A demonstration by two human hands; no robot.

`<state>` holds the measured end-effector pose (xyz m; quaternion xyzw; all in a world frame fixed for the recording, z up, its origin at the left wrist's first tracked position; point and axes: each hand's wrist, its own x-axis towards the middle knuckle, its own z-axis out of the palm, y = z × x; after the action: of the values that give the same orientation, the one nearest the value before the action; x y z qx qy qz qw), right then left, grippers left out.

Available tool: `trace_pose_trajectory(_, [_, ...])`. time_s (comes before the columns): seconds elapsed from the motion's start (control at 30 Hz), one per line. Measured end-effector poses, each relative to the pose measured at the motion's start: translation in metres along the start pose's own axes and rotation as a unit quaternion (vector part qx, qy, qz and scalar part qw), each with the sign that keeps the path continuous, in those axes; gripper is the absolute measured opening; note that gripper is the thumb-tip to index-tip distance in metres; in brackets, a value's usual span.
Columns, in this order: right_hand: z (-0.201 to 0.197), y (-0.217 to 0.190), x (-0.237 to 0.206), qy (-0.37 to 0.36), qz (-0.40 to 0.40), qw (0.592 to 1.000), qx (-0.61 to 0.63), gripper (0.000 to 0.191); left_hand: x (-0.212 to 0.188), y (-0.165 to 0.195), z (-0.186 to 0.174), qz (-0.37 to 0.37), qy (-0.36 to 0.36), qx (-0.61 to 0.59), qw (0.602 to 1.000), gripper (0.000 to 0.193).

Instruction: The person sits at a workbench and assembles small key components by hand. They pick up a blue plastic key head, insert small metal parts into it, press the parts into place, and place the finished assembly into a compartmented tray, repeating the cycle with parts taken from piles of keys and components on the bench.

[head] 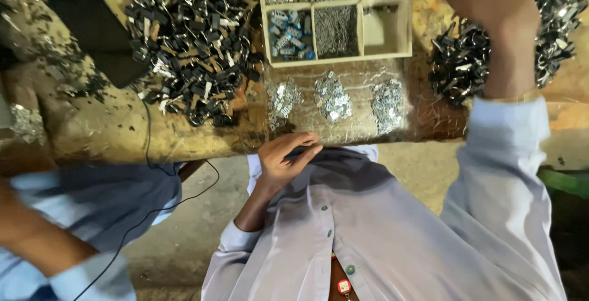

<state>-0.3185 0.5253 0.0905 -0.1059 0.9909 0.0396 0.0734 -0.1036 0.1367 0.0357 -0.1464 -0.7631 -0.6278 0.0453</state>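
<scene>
Spanning the frame's upper half, the bench carries a wooden divided tray at its centre. Left of the tray lies a large heap of black parts; right of it, a smaller black heap, where the right hand reaches, grip undeterminable. Below the tray, past three small silver piles, the left hand pinches dark fabric.
</scene>
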Motion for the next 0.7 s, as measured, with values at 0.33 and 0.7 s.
trace_pose_trajectory(0.33, [0.068, 0.019, -0.128, 0.122, 0.010, 0.992, -0.041, 0.015, 0.095, -0.008, -0.029, 0.064, 0.039, 0.220, 0.973, 0.016])
trace_pose_trajectory(0.7, [0.072, -0.002, -0.163, 0.165, 0.086, 0.980, 0.077, 0.018, 0.185, -0.008, -0.010, 0.010, -0.116, 0.454, 0.883, 0.021])
